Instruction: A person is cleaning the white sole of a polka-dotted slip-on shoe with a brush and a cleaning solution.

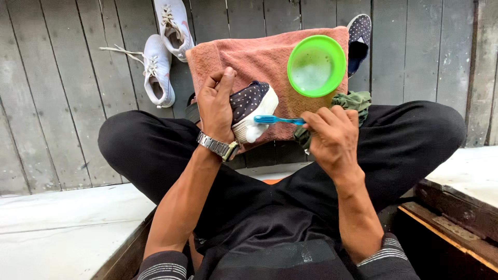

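Dotted navy shoe [251,106] with a white sole sits at frame centre on a pink towel [259,57], gripped by the left hand [217,106]. Right hand [334,135] closes on a blue toothbrush [277,120], bristles against the foamy sole. Green bowl [316,66] sits upper right.

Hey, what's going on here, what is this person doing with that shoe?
A seated person is scrubbing a shoe. The left hand grips a dark polka-dot shoe over a pink towel, and the right hand holds a blue toothbrush with its head against the shoe's white sole, where there is foam. A green bowl of soapy liquid sits on the towel. The matching shoe lies behind the towel, and a pair of white sneakers rests on the wooden floor.
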